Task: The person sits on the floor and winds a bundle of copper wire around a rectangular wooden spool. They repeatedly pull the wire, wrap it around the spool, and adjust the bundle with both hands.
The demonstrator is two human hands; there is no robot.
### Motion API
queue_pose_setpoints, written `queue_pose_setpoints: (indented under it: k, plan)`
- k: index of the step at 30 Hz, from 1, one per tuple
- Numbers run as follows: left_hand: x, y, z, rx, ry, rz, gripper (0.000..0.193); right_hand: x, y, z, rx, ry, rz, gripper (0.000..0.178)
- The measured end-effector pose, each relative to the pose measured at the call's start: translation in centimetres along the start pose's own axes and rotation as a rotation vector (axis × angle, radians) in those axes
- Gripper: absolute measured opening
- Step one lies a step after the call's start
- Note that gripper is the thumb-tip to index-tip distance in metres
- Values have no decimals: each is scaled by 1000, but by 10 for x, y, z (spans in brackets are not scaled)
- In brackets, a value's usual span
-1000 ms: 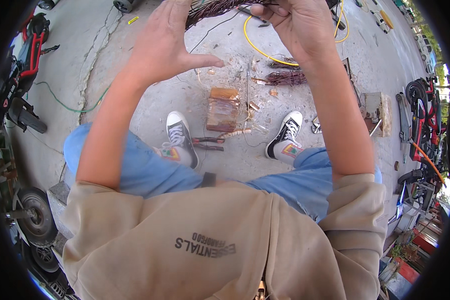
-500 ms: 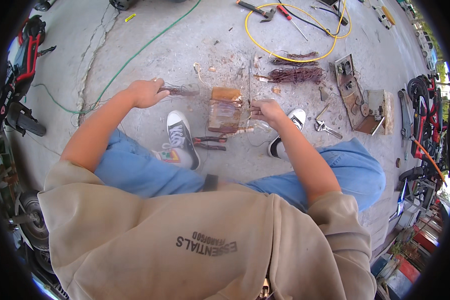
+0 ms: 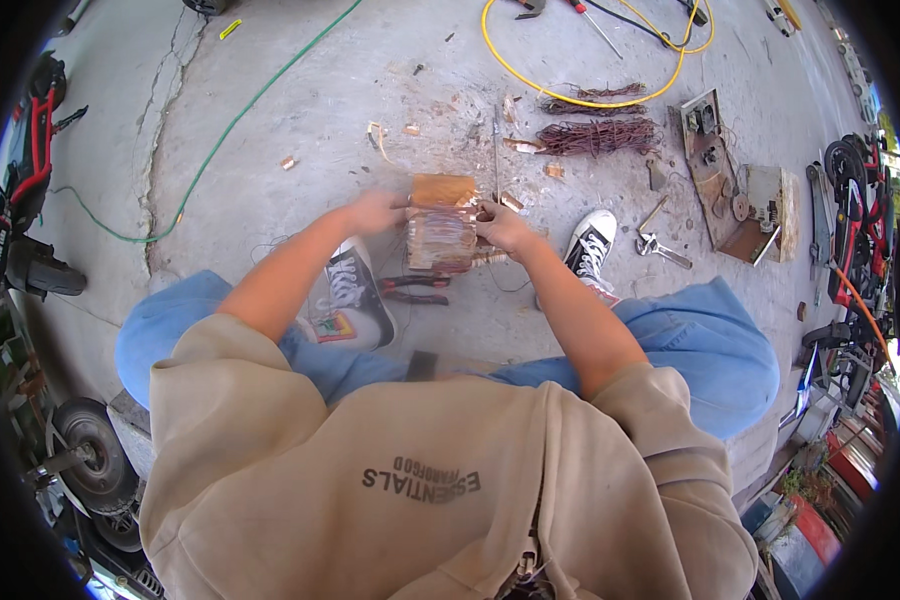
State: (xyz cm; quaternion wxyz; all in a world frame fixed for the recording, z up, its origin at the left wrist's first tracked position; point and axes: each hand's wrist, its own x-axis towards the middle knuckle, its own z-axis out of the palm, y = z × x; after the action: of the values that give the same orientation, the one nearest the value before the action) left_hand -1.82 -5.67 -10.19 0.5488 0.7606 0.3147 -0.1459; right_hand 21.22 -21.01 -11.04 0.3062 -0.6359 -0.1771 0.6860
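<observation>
Between my feet on the concrete lies a rusty wire-wound block (image 3: pixel 442 240), probably a transformer, with an orange-brown panel at its far end. My left hand (image 3: pixel 375 211) is at its left side; motion smears the fingers, and whether they hold wire cannot be made out. At the right edge, my right hand (image 3: pixel 507 228) has its thumb and fingers bent against the block, gripping it there. Just nearer to me, beside my left shoe, lie dark-handled pliers (image 3: pixel 417 284). A thin metal rod (image 3: pixel 497 150) lies beyond my right hand.
Reddish-brown wire bundles (image 3: pixel 597 137) lie beyond the block, near a yellow hose (image 3: pixel 510 72). An opened metal case (image 3: pixel 708 175) and an adjustable wrench (image 3: pixel 662 250) are at the right. A screwdriver (image 3: pixel 602 30) lies far off; a green hose (image 3: pixel 260 100) curves at left.
My left hand, which held a bundle of thin wires out to the left, has come back right to the block. My right hand stays at the block's right edge, and the view has shifted slightly.
</observation>
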Motion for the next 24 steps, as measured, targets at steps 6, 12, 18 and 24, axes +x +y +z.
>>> queue_pose_setpoints:
  k: [6, 12, 18, 24]
  plan:
    - [4, 7, -12, -237, -182, -61, 31, 4, -6, -18, 24, -54, 21, 19]
    - [13, 23, -68, 104, 138, -65, 48, -78, -108, -187, -379, 323, -31, 21]
    - [11, 173, -14, 394, 371, 395, 63, -243, -301, -186, -684, 581, -486, 24]
    - [24, 182, 0, -102, 142, 304, 56, -283, -322, -134, -859, 608, -643, 29]
